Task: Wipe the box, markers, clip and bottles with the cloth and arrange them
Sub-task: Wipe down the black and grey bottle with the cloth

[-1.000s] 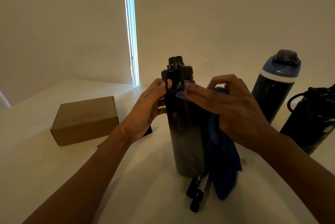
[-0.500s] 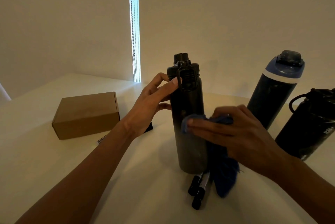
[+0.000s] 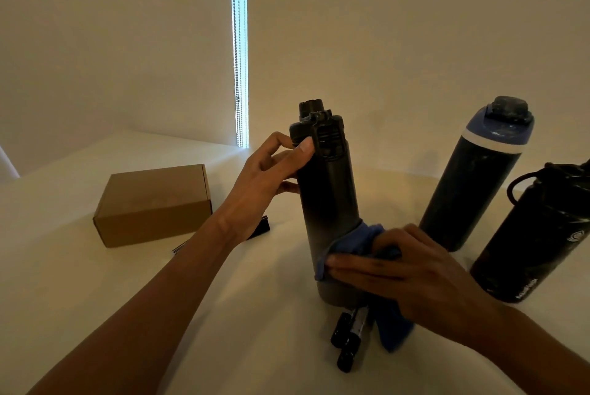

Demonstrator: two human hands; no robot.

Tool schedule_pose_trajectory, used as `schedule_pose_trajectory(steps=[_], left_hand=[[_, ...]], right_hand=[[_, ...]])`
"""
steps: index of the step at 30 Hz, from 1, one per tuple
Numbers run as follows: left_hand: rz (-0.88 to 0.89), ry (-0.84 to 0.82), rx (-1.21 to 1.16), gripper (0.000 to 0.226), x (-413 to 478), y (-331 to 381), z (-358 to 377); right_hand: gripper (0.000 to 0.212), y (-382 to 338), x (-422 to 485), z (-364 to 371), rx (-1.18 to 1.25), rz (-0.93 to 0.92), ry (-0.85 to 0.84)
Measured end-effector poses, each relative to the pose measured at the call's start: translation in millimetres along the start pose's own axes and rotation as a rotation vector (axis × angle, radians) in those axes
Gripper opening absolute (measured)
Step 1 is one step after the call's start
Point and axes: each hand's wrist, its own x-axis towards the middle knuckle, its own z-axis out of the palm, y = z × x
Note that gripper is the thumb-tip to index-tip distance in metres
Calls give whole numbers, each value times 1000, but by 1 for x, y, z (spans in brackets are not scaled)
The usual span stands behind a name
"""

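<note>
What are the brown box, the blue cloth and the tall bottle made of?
Box: looks like cardboard, plain matte brown with folded edges. Cloth: soft fabric, bunching in folds under the right hand. Bottle: probably coated metal, smooth dull dark body; lid looks plastic.

You sat at a pale cream table [image 3: 95,314] that ran back to plain beige walls [image 3: 415,27]. A narrow upright slit of window [image 3: 243,43] split them, bright with cold bluish daylight, and a beaded cord [image 3: 236,59] hung down its length. At its foot the light spread a faint streak over the tabletop. The rest of the room stayed dim and warm-toned, with soft shadows on the table and a pale sliver at the far left edge [image 3: 8,164].
</note>
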Motion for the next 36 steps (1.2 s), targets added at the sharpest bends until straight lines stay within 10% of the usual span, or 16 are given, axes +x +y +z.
schedule_pose_trajectory(steps=[3, 11, 17, 29, 36], left_hand=[[-9, -9, 18, 51, 0, -1, 2], [-38, -14, -4, 53, -3, 4, 4], [-42, 47, -14, 50, -3, 2, 4], [18, 157, 10, 50, 1, -4, 2], [-1, 154, -9, 51, 3, -9, 0]], right_hand=[[153, 7, 5, 0, 149, 83, 46], [81, 50, 46, -36, 32, 109, 383], [66, 35, 39, -21, 43, 97, 221], [97, -11, -16, 11, 161, -72, -182], [72, 4, 3, 26, 262, 180, 102]])
